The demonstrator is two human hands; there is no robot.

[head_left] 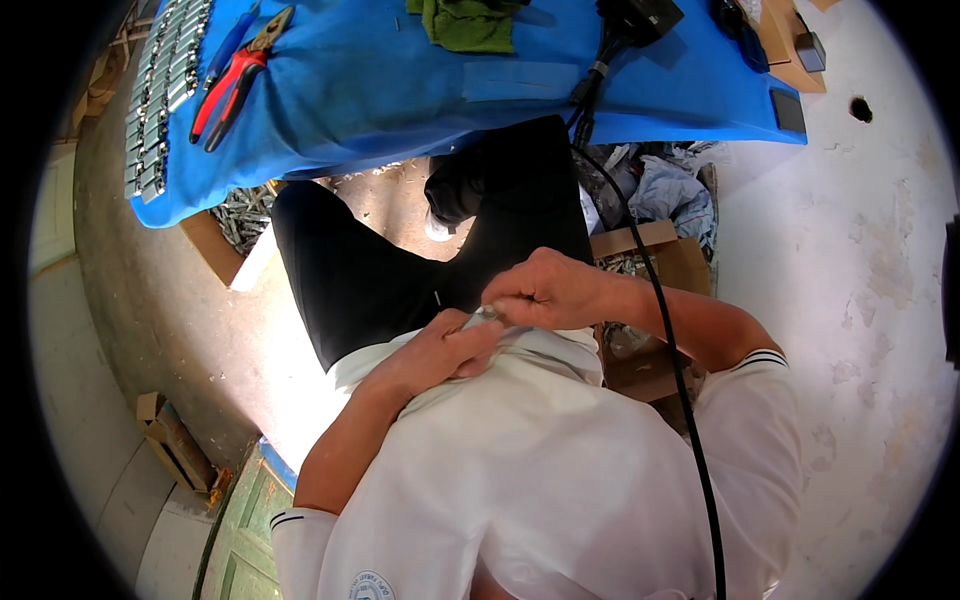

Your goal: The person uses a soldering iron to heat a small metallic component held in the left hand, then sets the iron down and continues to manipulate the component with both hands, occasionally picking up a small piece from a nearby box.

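Close together over my lap, my left hand (452, 352) and my right hand (545, 290) are both closed on a small silvery metal part (487, 312). Its exact kind is hard to tell, since fingers cover most of it. My left thumb lies along its near side, while the right fingers pinch its far end. A thin pale pin-like piece (437, 298) shows against the black trousers beside my left hand; what it belongs to cannot be made out.
Ahead is a blue-covered table (380, 100) bearing rows of metal parts (170, 85), red-black pliers (235, 90), a blue tool (232, 42) and a green cloth (468, 24). A black cable (672, 335) runs past my right arm. Cardboard boxes (215, 250) with metal pieces stand below.
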